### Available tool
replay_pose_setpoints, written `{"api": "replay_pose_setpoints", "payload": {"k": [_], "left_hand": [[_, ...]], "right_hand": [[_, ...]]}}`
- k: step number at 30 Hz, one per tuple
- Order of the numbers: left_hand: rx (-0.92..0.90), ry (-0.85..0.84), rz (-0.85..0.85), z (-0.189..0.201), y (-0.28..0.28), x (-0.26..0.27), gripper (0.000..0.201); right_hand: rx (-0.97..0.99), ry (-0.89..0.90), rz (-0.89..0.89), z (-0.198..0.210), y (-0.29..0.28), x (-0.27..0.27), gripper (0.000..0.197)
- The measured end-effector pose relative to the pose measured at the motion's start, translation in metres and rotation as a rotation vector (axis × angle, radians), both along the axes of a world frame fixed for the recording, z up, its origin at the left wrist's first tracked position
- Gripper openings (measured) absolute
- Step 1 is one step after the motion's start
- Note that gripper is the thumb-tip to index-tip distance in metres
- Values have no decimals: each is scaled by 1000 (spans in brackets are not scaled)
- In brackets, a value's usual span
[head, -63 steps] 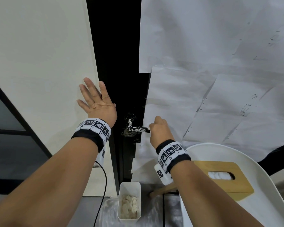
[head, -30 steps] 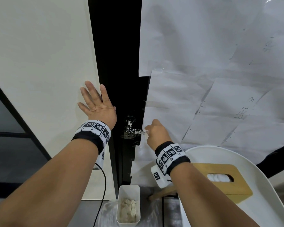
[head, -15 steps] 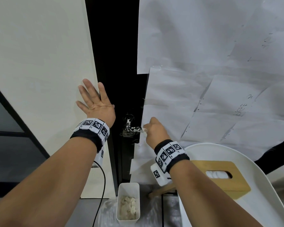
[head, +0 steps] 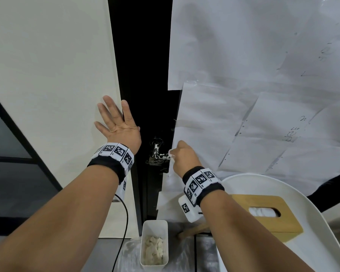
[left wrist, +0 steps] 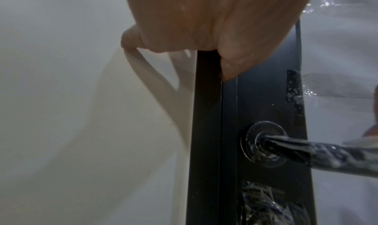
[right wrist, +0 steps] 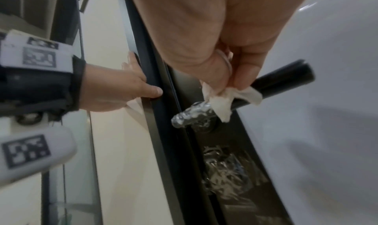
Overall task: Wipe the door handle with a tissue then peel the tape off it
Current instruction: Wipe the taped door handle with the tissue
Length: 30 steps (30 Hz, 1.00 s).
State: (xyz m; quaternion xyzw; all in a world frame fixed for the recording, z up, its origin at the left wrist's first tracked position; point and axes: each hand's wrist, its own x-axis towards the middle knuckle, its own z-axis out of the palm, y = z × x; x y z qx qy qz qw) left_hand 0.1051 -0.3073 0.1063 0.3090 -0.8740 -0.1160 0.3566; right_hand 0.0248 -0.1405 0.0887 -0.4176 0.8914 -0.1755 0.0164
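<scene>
On the far left a dark glass panel (head: 6, 138) meets a cream wall (head: 47, 75). The left hand (head: 119, 126) lies flat against that wall with its fingers straight and spread, its grip released and holding nothing; in the right wrist view its thumb (right wrist: 151, 90) reaches the edge of the black door frame (right wrist: 143, 54). A black cable (head: 124, 222) hangs below the left wrist.

Next comes the dark door (head: 143, 65). The door handle (head: 160, 155) sticks out from a round rose (left wrist: 263, 143) on the door's dark edge. Glossy, crinkled tape (right wrist: 192, 113) covers the part of the handle nearest the rose, and more crumpled clear film (right wrist: 223, 178) clings to the door below it. The outer end of the handle (right wrist: 286, 78) is bare and black.

The right hand (head: 183, 156) is at the handle, its grip pinched on a small white tissue (right wrist: 223, 99) between thumb and fingers. The tissue is pressed against the handle, about where the taped stretch meets the bare one.

Below, on the floor, stands a white rectangular bin (head: 154, 244) holding crumpled pale scraps. To the right of the door, sheets of white paper (head: 253, 85) cover the wall, some with handwriting too faint to read. At lower right a white round tray (head: 322, 252) carries a wooden tissue box (head: 273, 218) with white tissue showing in its slot.
</scene>
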Motion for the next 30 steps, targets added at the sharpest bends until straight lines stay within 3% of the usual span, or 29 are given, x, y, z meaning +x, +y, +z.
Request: {"api": "replay_pose_setpoints", "payload": {"k": [4, 8, 16, 19, 22, 30], "left_hand": [[14, 32, -23, 0, -1, 0, 74], [20, 48, -14, -1, -1, -1, 73], [9, 72, -7, -4, -2, -1, 80], [24, 63, -6, -2, -1, 0, 77], [24, 31, -5, -1, -1, -1, 73], [1, -14, 13, -1, -1, -1, 87]], "right_hand": [[-98, -15, -32, 1, 6, -4, 31], [-26, 43, -144, -3, 15, -7, 32], [-62, -34, -21, -2, 4, -2, 34], [-119, -15, -108, 0, 14, -10, 32], [-31, 27, -180, -1, 20, -11, 31], [-39, -46, -6, -3, 7, -3, 34]]}}
